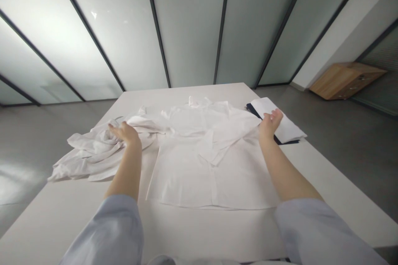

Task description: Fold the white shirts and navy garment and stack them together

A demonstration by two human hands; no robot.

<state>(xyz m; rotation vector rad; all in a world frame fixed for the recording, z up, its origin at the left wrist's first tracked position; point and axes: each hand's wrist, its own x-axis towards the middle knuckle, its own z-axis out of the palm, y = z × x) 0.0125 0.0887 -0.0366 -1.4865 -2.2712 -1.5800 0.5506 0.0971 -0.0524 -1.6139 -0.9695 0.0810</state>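
Note:
A white shirt (186,169) lies spread on the white table, its hem toward me and its collar at the far side. One sleeve is folded across the body, with its end near the middle. My left hand (126,133) is over the crumpled white clothes at the left, fingers stretched and apart, holding nothing that I can see. At the shirt's right shoulder edge is my right hand (271,123), its fingers apart and slightly curled. Whether it touches the cloth there cannot be made out.
A heap of crumpled white clothes (90,155) lies at the table's left edge. Folded white cloth (282,126) rests on a dark folded piece (290,142) at the right. Beyond the table (326,190) are frosted glass panels (189,29) and a wooden cabinet (338,80).

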